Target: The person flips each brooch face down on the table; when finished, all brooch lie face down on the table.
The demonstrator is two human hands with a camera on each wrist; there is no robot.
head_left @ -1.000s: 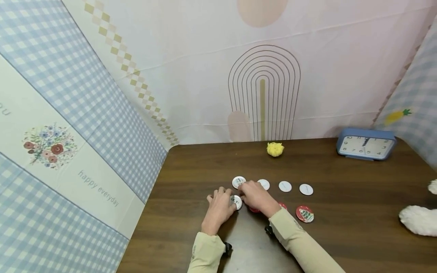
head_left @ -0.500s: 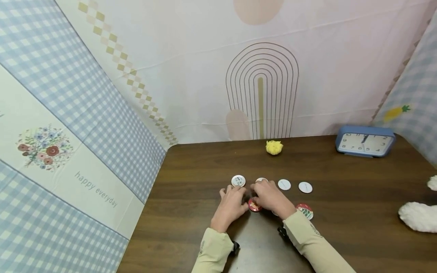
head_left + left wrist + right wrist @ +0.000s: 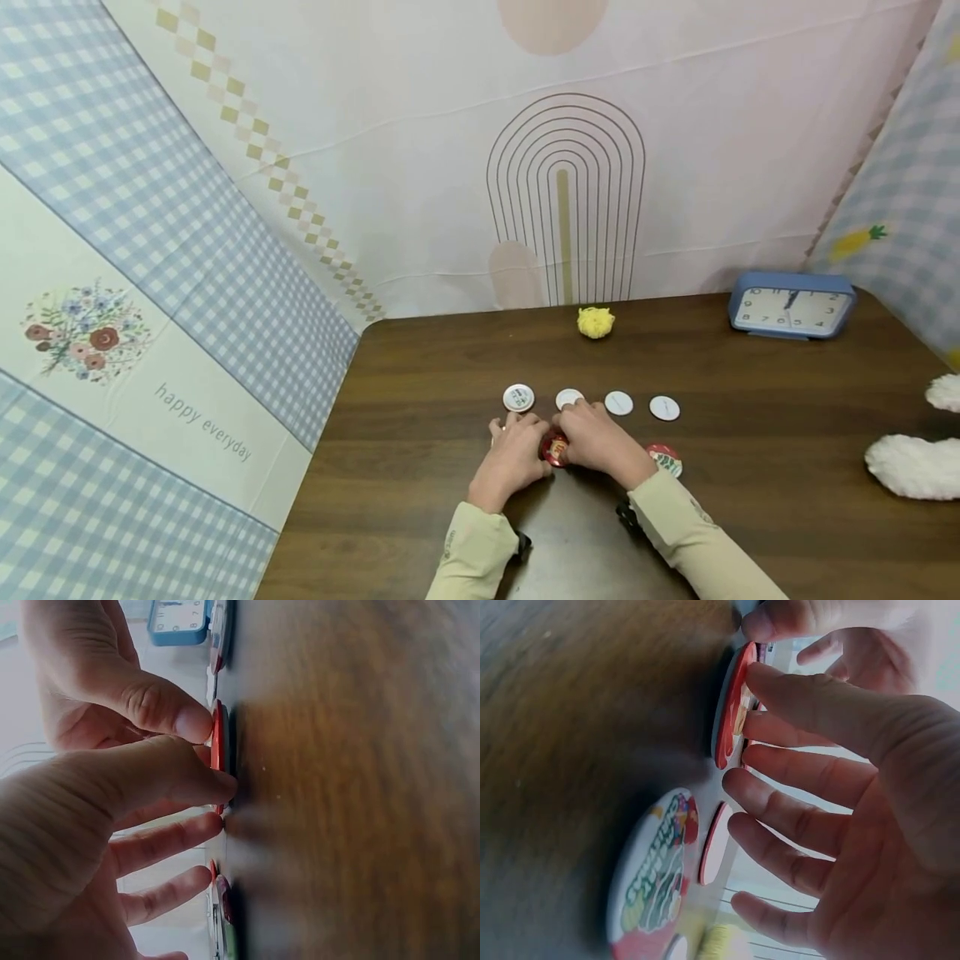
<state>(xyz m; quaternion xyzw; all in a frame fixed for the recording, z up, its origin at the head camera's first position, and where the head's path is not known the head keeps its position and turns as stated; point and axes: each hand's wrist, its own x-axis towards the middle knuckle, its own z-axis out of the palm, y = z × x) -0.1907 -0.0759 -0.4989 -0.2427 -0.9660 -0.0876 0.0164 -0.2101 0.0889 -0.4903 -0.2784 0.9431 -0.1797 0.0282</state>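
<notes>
Work has moved to red badge (image 3: pixel 556 449), toward worktop's left edge (image 3: pixel 318 444); right hand (image 3: pixel 602 437) pinches it, grip of left hand (image 3: pixel 516 457) unclear

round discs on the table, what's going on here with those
A person has both hands at one red disc on the wooden table. The right hand pinches it, and the thumb of the left hand is at its edge. Just beyond the hands, four white discs lie in a row. A red and white disc with green print lies past the right wrist. Farther back are a yellow ball and a blue clock.
</notes>
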